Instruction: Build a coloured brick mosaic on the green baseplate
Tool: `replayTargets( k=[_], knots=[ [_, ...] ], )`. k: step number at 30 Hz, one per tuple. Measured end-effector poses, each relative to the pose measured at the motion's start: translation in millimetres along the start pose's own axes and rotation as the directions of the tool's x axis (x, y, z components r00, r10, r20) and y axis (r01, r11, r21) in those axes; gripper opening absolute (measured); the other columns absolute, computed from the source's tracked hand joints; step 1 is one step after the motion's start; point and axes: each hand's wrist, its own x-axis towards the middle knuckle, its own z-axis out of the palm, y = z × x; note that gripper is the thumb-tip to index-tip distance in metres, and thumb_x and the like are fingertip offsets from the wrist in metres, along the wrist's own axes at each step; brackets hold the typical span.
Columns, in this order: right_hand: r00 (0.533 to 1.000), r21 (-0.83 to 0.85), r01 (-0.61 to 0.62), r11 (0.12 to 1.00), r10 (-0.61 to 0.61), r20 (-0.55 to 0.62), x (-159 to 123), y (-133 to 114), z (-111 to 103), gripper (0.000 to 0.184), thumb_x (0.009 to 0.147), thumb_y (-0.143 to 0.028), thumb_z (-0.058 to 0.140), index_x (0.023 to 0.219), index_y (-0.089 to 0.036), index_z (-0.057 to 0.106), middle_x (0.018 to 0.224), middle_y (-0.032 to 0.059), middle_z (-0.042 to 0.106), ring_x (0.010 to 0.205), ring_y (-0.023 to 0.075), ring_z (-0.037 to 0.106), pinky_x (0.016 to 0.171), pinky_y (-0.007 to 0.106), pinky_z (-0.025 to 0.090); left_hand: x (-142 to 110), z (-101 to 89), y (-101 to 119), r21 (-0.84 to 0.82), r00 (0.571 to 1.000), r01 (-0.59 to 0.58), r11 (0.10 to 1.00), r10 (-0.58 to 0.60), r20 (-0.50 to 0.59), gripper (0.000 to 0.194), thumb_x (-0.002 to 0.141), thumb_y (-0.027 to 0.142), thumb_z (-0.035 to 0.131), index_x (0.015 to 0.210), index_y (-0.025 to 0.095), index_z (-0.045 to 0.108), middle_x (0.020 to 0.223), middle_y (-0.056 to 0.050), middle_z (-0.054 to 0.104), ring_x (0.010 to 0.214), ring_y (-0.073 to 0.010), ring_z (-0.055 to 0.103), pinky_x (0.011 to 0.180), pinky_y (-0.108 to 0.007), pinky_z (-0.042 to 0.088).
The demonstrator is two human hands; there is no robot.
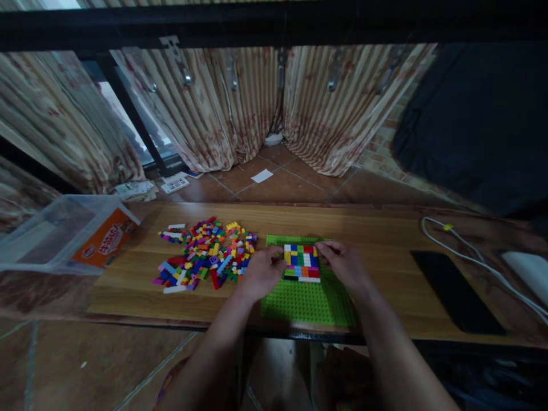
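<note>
A multicoloured block of toy building bricks (303,261) sits over the upper middle of a green studded baseplate (306,305); whether it is pressed onto the studs, I cannot tell. At the block's left edge is my left hand (263,271), its fingers curled and the thumb and fingertips against the side. My right hand (342,260) has its fingertips closed on the upper right corner. White, blue, yellow, green, red and purple bricks make up the block, with a black piece at its lower left. Anything small between the fingertips is hidden.
Left of the baseplate spreads a loose pile of bricks (209,251). A clear plastic box (55,231) with an orange label stands at the table's left end. To the right lie a black flat panel (456,291) and a white cable (458,248). The wooden table's front edge runs close below the baseplate.
</note>
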Motion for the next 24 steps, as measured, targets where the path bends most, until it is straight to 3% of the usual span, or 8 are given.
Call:
replayTargets(
  k=[6,10,13,16,21,24],
  knots=[
    [0.989,-0.148,0.066,0.987,-0.084,-0.122,2,5,-3,0.039,0.077,-0.052,0.059,0.085,-0.017,0.073,0.074,0.0074,0.073,0.060,0.0192,0.064,0.060,0.032,0.049,-3,5.9,3,0.021,0.999,0.027,0.999,-0.027,0.031,0.033,0.079,0.017,0.051,0.110,0.015,0.064,0.071,-0.003,0.069,0.066,-0.0174,0.064,0.057,-0.025,0.045],
    [0.958,-0.193,0.127,0.973,-0.171,-0.230,0,7,-3,0.041,0.079,-0.053,0.057,0.089,-0.016,0.073,0.079,0.0090,0.074,0.065,0.0219,0.067,0.062,0.033,0.050,-4,2.9,7,0.024,0.998,0.020,1.000,-0.021,0.063,0.035,0.082,0.017,0.047,0.113,0.014,0.064,0.071,-0.003,0.068,0.065,-0.0160,0.063,0.058,-0.024,0.045],
    [0.937,-0.137,0.172,0.976,-0.205,-0.282,-1,8,-1,0.043,0.078,-0.054,0.059,0.090,-0.015,0.073,0.078,0.0102,0.074,0.064,0.0218,0.067,0.060,0.033,0.050,-4,-9.7,6,0.076,0.999,-0.031,0.997,0.032,-0.022,0.031,0.082,0.017,0.048,0.108,0.014,0.066,0.075,-0.003,0.069,0.070,-0.0156,0.063,0.064,-0.024,0.047],
    [0.924,-0.136,0.210,0.968,-0.242,-0.297,-3,8,2,0.043,0.078,-0.054,0.060,0.092,-0.016,0.073,0.080,0.0100,0.074,0.066,0.0216,0.066,0.064,0.034,0.051,-4,-33.9,0,0.183,0.983,-0.066,0.981,0.096,-0.158,0.026,0.083,0.016,0.047,0.097,0.015,0.069,0.078,-0.003,0.069,0.073,-0.0152,0.063,0.068,-0.024,0.047],
    [0.917,-0.196,0.242,0.950,-0.290,-0.275,-9,0,7,0.039,0.080,-0.052,0.058,0.089,-0.017,0.074,0.086,0.0104,0.075,0.076,0.0243,0.069,0.073,0.038,0.052,-3,-77.0,-13,0.315,0.927,0.053,0.948,0.071,-0.368,0.026,0.081,0.014,0.047,0.090,0.016,0.071,0.078,-0.003,0.071,0.073,-0.0160,0.063,0.070,-0.025,0.047],
    [0.913,-0.208,0.256,0.944,-0.307,-0.268,-11,-3,10,0.038,0.081,-0.051,0.058,0.088,-0.017,0.074,0.086,0.0102,0.075,0.079,0.0246,0.069,0.074,0.037,0.052,-3,-86.4,-19,0.349,0.916,0.083,0.933,0.066,-0.395,0.025,0.080,0.014,0.048,0.090,0.016,0.071,0.082,-0.004,0.072,0.076,-0.0168,0.065,0.073,-0.026,0.049]
  ],
)
